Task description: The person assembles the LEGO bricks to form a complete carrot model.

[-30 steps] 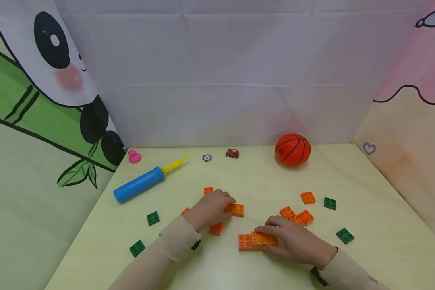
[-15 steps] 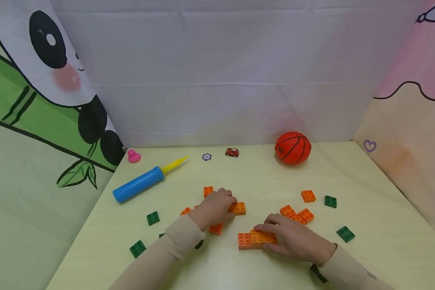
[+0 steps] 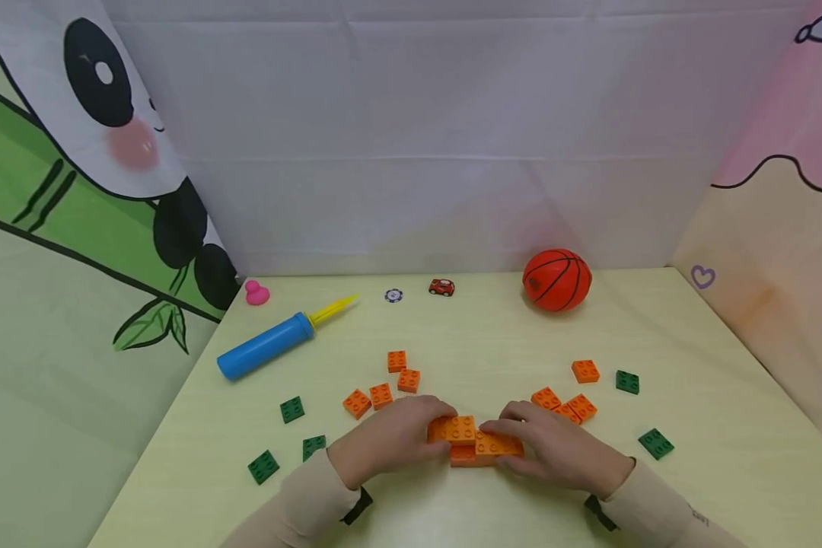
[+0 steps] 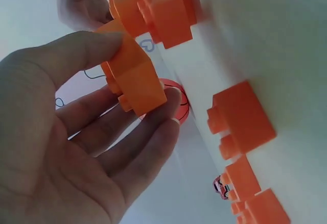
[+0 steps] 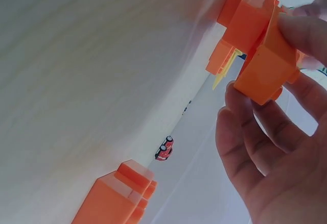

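Observation:
My left hand (image 3: 400, 435) pinches an orange toy building brick (image 3: 456, 430) between thumb and fingers. In the left wrist view this brick (image 4: 138, 78) is tilted, held just off the joined bricks. In the head view it overlaps the left end of a lower orange brick (image 3: 462, 458). From the other side, my right hand (image 3: 558, 445) grips a longer orange brick (image 3: 498, 444) that sits on the lower layer. The right wrist view shows the right thumb on this brick (image 5: 268, 63), fingers at its far side. The two upper bricks are close together.
Loose orange bricks (image 3: 380, 396) lie beyond the left hand, more orange bricks (image 3: 581, 407) beyond the right. Green bricks (image 3: 263, 466) lie on both sides. Farther back are a blue pump (image 3: 266, 348), pink toy (image 3: 256, 293), chip (image 3: 393, 295), toy car (image 3: 441, 287) and red ball (image 3: 557, 280).
My left hand has brought its orange brick toward me, over the left end of the joined bricks. Loose bricks it was covering now show. My right hand has stayed nearly still.

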`<action>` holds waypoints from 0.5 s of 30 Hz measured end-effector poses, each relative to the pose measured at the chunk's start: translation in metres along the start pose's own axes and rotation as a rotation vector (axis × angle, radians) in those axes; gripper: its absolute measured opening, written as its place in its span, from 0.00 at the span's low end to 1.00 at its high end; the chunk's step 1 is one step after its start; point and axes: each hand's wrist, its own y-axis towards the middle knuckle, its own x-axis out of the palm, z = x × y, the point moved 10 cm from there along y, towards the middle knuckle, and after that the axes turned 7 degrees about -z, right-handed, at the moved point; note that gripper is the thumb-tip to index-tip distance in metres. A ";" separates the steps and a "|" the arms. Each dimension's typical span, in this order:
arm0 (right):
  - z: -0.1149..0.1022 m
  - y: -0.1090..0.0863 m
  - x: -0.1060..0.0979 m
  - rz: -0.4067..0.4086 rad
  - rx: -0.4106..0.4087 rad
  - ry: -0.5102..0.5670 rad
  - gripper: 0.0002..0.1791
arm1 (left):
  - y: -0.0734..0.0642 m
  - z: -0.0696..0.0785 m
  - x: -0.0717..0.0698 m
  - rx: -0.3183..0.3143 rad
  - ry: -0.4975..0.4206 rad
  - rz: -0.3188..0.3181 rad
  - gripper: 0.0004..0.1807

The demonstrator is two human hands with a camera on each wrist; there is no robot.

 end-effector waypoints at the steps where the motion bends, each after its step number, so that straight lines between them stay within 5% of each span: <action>1: 0.000 0.000 0.000 0.005 -0.004 0.000 0.22 | -0.002 0.001 0.002 -0.003 -0.002 -0.006 0.23; 15: -0.005 -0.001 -0.003 0.038 -0.042 -0.007 0.22 | -0.012 0.001 0.009 -0.009 0.009 0.006 0.23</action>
